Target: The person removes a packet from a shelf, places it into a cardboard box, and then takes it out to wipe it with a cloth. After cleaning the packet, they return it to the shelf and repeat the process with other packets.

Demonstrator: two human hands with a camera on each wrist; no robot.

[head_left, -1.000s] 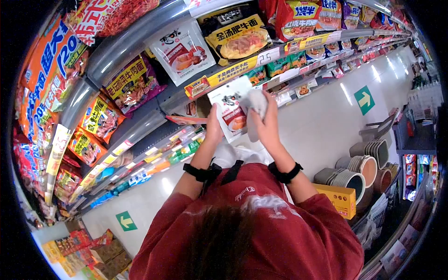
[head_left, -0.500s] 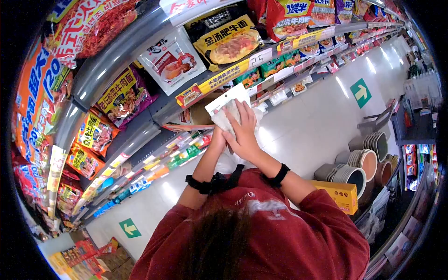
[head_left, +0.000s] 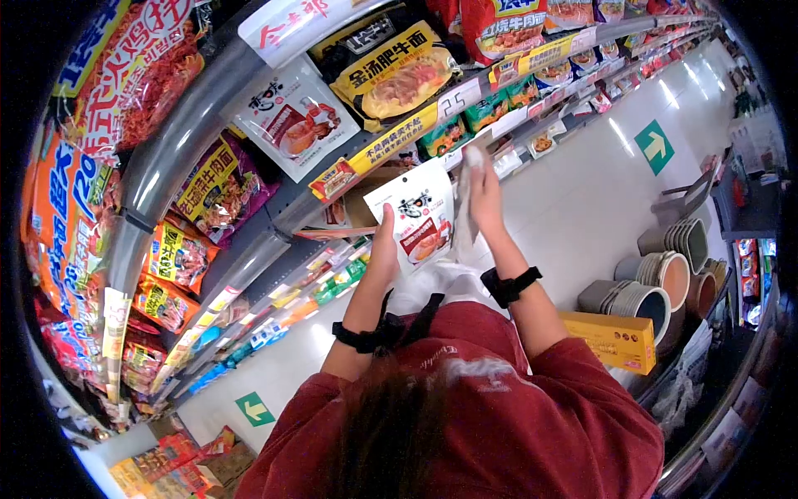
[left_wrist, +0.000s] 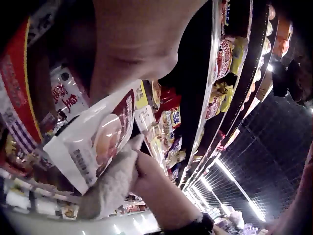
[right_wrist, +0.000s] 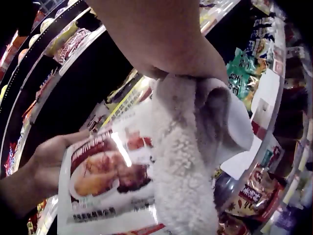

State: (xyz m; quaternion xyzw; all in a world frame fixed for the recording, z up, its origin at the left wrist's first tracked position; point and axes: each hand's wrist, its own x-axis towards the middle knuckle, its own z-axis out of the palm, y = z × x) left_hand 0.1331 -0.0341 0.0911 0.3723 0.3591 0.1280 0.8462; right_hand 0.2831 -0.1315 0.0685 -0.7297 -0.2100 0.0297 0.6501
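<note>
Two bare hands meet in front of a store shelf. Left hand (head_left: 382, 254) grips one side edge of a flat white pouch (head_left: 420, 218), thumb across its face. Right hand (head_left: 489, 198) holds a cloth (right_wrist: 183, 164) against the pouch's opposite side; how its fingers curl beneath the fabric cannot be told.

The pouch is held off the shelf, roughly upright and slightly tilted. It is a smooth rectangle of glossy plastic that catches a streak of light, with a small hole near its top, black brush-style lettering and a red panel picturing food. The cloth looks soft: fluffy white pile on one face, smoother grey on the other, bent into a loose fold.

Just behind, on the dark shelf (head_left: 283, 185), lies a matching white packet (head_left: 298, 123) beside a crinkled yellow-and-black noodle bag (head_left: 397, 73). A yellow label strip (head_left: 397, 145) runs along the curved edge.

Black bands circle both wrists, below a maroon top (head_left: 532, 407) of soft-looking fabric. To the right, nested round-mouthed tubs (head_left: 636, 299) stand near a boxy yellow carton (head_left: 613, 343), beyond a pale, shiny floor (head_left: 573, 208).
</note>
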